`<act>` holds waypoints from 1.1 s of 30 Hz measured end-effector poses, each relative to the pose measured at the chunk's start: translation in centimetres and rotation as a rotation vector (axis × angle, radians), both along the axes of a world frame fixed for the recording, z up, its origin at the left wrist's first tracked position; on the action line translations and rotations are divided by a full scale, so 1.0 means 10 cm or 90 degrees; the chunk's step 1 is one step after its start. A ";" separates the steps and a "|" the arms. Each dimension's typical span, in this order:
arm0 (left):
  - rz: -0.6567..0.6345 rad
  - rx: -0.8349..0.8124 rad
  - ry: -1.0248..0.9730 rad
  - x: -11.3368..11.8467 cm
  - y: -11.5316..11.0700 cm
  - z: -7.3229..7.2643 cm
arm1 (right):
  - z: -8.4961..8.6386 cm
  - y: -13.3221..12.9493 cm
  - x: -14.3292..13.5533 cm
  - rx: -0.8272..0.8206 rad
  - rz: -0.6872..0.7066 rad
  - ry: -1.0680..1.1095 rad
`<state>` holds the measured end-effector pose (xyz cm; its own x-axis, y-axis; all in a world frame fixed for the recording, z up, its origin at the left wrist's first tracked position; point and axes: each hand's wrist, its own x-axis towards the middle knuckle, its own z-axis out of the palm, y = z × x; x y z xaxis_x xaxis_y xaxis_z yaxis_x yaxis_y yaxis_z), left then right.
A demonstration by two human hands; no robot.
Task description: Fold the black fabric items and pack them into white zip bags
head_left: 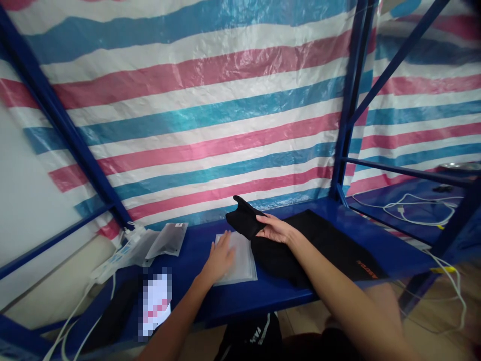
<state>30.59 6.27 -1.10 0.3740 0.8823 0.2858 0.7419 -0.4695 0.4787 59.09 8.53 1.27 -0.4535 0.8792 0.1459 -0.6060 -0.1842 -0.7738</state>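
My right hand (276,229) grips a piece of folded black fabric (244,219), raised above the shelf with its upper edge curling up; its exact kind I cannot make out. Beside it, my left hand (220,256) rests on a stack of frosted clear plastic bags (243,261), fingers stretched out and slightly blurred. Under my right forearm lies a flat black mat or cloth (319,235) with orange lettering near its front corner. More black fabric bunches just below my right hand, against the bags' right side.
On the left of the blue shelf (270,301) are filled plastic pouches (168,239), a white power strip (112,260) with cables and a pixelated bright screen (156,303). Blue posts (347,100) frame a striped plastic sheet (210,120). White cables (424,205) lie coiled at right.
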 end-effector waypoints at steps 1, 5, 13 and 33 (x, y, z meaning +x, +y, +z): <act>0.027 0.035 -0.072 0.01 0.00 0.06 | 0.01 0.00 -0.02 -0.006 0.003 0.002; 0.038 0.106 -0.321 0.18 -0.11 0.41 | 0.05 -0.02 -0.09 -0.025 -0.023 0.013; 0.034 -0.252 -0.627 0.54 -0.18 0.75 | 0.14 -0.13 -0.12 -0.027 -0.012 0.048; -0.158 0.144 -0.123 0.10 -0.71 0.74 | -0.20 -1.72 1.31 0.346 -0.494 -0.673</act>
<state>31.62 -0.82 6.34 0.4880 0.6786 0.5490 0.4989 -0.7330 0.4625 72.19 -8.71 -0.71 0.0046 0.8968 0.4424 0.4849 0.3849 -0.7853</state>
